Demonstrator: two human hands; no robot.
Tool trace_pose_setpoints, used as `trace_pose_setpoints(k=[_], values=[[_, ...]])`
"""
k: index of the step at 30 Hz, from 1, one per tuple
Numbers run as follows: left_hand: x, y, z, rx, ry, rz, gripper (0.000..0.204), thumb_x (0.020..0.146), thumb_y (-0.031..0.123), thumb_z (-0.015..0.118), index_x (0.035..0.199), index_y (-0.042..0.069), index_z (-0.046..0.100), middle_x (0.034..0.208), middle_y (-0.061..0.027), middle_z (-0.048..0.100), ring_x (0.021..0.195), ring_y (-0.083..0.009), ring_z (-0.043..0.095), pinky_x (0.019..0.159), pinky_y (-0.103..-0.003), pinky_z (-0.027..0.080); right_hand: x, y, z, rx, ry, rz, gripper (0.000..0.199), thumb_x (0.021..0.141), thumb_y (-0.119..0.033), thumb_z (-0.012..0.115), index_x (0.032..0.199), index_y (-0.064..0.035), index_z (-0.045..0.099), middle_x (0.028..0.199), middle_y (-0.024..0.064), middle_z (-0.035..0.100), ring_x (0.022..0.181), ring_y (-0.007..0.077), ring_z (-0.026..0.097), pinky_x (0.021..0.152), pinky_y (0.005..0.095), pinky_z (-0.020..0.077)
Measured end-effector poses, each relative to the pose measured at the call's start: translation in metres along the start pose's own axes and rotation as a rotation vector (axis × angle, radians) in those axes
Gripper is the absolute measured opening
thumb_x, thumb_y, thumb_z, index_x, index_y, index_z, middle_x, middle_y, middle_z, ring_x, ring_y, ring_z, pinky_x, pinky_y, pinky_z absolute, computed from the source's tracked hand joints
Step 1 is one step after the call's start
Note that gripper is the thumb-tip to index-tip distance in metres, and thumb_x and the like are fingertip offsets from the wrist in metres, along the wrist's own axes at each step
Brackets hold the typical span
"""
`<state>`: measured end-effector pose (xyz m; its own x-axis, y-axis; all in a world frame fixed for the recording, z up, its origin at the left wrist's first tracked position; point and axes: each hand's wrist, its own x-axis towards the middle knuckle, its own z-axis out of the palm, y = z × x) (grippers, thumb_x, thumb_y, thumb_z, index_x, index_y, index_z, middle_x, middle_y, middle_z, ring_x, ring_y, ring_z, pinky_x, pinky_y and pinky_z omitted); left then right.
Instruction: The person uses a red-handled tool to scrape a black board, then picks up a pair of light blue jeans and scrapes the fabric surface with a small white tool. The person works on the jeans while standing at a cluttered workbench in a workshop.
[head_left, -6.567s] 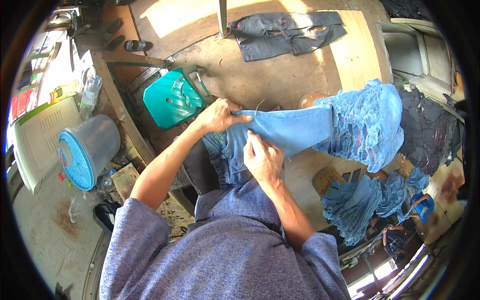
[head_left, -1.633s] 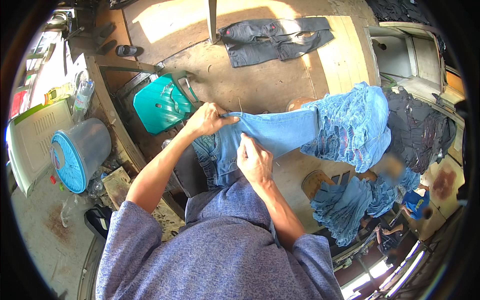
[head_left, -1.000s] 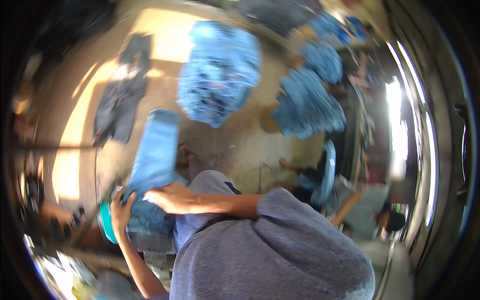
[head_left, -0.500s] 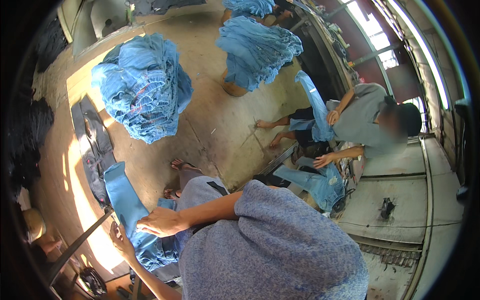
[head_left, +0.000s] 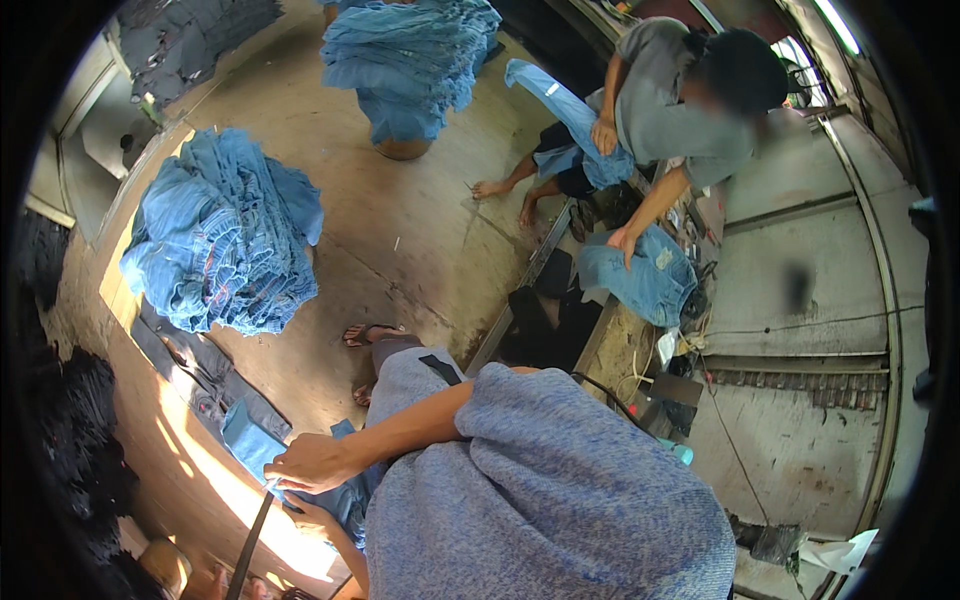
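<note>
Blue jeans [head_left: 249,438] lie at the person's front left; the visible leg's long axis runs up-left from the hands toward dark trousers [head_left: 205,375], contact there unclear, with the right hand [head_left: 315,463] nearer its far end. Right fingers appear to pinch the jeans' edge; the left hand [head_left: 318,519] sits just below at the cloth, partly hidden, grip not determinable. Upper left: pale box-like frame [head_left: 100,150], possibly a container, contents unclear.
</note>
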<state>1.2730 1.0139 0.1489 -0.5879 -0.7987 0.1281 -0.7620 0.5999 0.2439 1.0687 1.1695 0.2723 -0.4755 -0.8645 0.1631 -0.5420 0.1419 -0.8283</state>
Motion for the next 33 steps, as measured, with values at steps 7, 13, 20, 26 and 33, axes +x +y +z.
trace_pose_setpoints(k=[7, 13, 20, 26, 33], values=[[-0.002, -0.025, 0.023, -0.218, -0.086, -0.160, 0.065, 0.111, 0.054, 0.050, 0.120, -0.006, 0.072, 0.107, -0.0265, 0.076, 0.093, -0.0424, 0.073, 0.080, -0.047, 0.058, -0.001, 0.012, -0.002, 0.012, 0.151, 0.017, 0.028, 0.102, -0.027, 0.069, 0.121, -0.0101, 0.056, 0.090, 0.0106, 0.072, 0.075, 0.0341, 0.071, 0.062, 0.0458, 0.0538], [-0.003, -0.028, 0.024, -0.162, -0.042, -0.096, 0.065, 0.111, 0.053, 0.051, 0.123, -0.007, 0.072, 0.111, -0.0278, 0.076, 0.096, -0.0435, 0.073, 0.081, -0.048, 0.058, 0.002, 0.006, 0.001, 0.016, 0.113, -0.012, 0.027, 0.102, -0.028, 0.069, 0.116, -0.0083, 0.057, 0.085, 0.0113, 0.071, 0.074, 0.0344, 0.071, 0.062, 0.0473, 0.0524], [0.000, -0.012, 0.002, -0.220, -0.230, -0.182, 0.070, 0.111, 0.056, 0.047, 0.128, -0.008, 0.070, 0.123, -0.0312, 0.072, 0.110, -0.0464, 0.070, 0.091, -0.050, 0.056, 0.000, 0.009, 0.007, 0.064, 0.145, -0.065, 0.017, 0.107, -0.023, 0.061, 0.113, -0.0080, 0.056, 0.080, 0.0118, 0.068, 0.067, 0.0326, 0.069, 0.057, 0.0471, 0.0489], [0.021, -0.042, -0.014, -0.425, -0.510, -0.246, 0.073, 0.109, 0.060, 0.051, 0.122, -0.009, 0.070, 0.106, -0.0232, 0.072, 0.094, -0.0354, 0.061, 0.092, -0.043, 0.050, 0.022, 0.024, 0.007, 0.123, 0.189, 0.100, 0.022, 0.100, -0.021, 0.071, 0.107, -0.0064, 0.056, 0.077, 0.0126, 0.067, 0.069, 0.0359, 0.069, 0.063, 0.0471, 0.0537], [0.006, -0.069, -0.013, -0.466, -0.511, -0.383, 0.073, 0.110, 0.059, 0.049, 0.128, -0.009, 0.069, 0.115, -0.0224, 0.073, 0.103, -0.0326, 0.063, 0.097, -0.042, 0.049, 0.058, 0.023, 0.009, -0.042, 0.079, 0.134, 0.032, 0.089, -0.033, 0.079, 0.078, -0.0067, 0.067, 0.075, 0.0131, 0.071, 0.075, 0.0360, 0.072, 0.066, 0.0467, 0.0538]])
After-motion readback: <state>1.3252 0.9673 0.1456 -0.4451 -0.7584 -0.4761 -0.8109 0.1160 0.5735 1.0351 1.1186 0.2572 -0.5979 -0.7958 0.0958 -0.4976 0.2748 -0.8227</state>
